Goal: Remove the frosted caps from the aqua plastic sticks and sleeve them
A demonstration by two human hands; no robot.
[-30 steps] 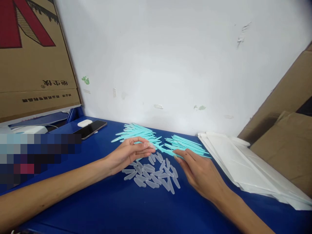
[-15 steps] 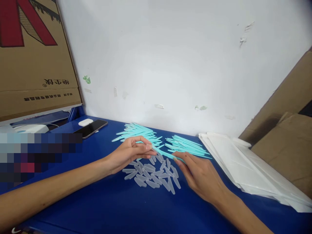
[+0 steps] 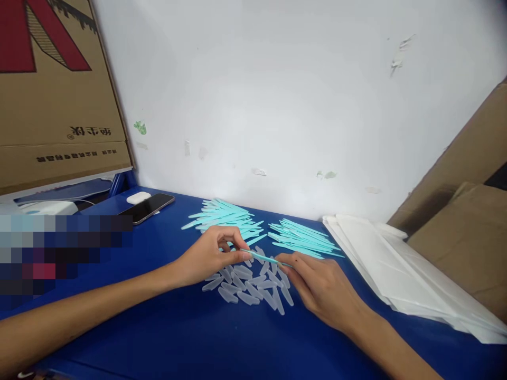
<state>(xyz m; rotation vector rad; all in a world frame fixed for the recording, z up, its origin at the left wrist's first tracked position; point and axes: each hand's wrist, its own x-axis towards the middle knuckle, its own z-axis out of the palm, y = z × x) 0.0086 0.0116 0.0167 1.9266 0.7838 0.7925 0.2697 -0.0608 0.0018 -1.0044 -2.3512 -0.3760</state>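
Observation:
A slim teal eyebrow razor point(image 3: 264, 257) is stretched between my two hands, turned nearly edge-on. My left hand point(image 3: 222, 249) pinches its left end between thumb and forefinger; whether a cap sits under those fingertips I cannot tell. The thumb and fingers of my right hand point(image 3: 322, 277) close on the other end. Below them lies a loose heap of frosted clear blade caps point(image 3: 247, 285). Behind my left hand spreads a pile of teal razors point(image 3: 225, 214), several with pale ends. A second, neater pile of teal razors point(image 3: 303, 237) lies beyond my right hand.
White flat sheets or bags point(image 3: 368, 264) are stacked at the right of the blue table point(image 3: 237, 348). A phone point(image 3: 152, 207) and a white case point(image 3: 138, 198) lie at the left. Cardboard boxes point(image 3: 59, 111) stand at the sides, with a white wall point(image 3: 253, 105) behind.
The razor has turned from showing its broad side to nearly edge-on, and its left end is lower. My left hand has dipped slightly; my right hand has barely moved.

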